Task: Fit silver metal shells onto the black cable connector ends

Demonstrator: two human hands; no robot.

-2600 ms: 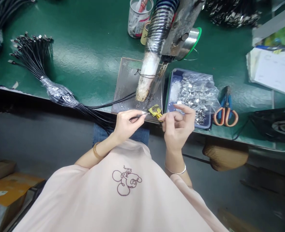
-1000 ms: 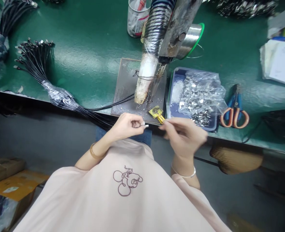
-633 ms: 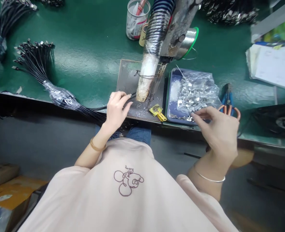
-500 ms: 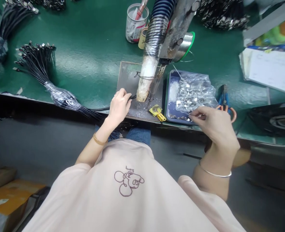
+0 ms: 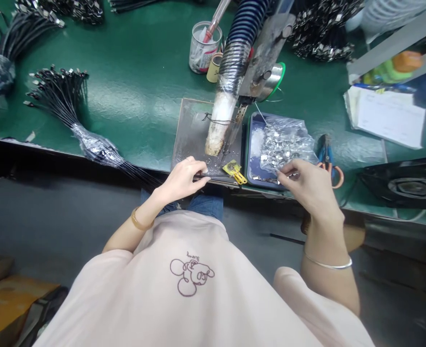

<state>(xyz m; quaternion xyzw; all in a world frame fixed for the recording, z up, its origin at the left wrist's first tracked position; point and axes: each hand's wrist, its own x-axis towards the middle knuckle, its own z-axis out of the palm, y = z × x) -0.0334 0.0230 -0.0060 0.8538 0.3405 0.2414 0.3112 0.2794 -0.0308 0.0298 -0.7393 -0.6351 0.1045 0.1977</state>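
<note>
My left hand (image 5: 185,180) is closed at the front edge of the grey board (image 5: 189,127), thumb and fingers pinched round what looks like a thin black cable. The white nozzle end (image 5: 220,118) of a ribbed hose hangs just above. My right hand (image 5: 307,185) pinches at the front right of the blue tray (image 5: 252,166); whatever its fingertips hold is too small to make out. In that tray lies a clear bag of small metal parts (image 5: 283,144). Between my hands, a yellow tag-like piece (image 5: 235,172) rests on the board.
A bundle of black cables (image 5: 100,147) lies at left, its lower end by the table edge. Pliers with orange handles (image 5: 328,161) are right of the tray. Behind stand a cup (image 5: 203,48) and a solder spool (image 5: 275,79). A black device (image 5: 408,183) sits at right.
My left hand has moved down and slightly right, from beside the nozzle to the board's front edge. My right hand stays at the tray, still pinched. The camera view has shifted slightly.
</note>
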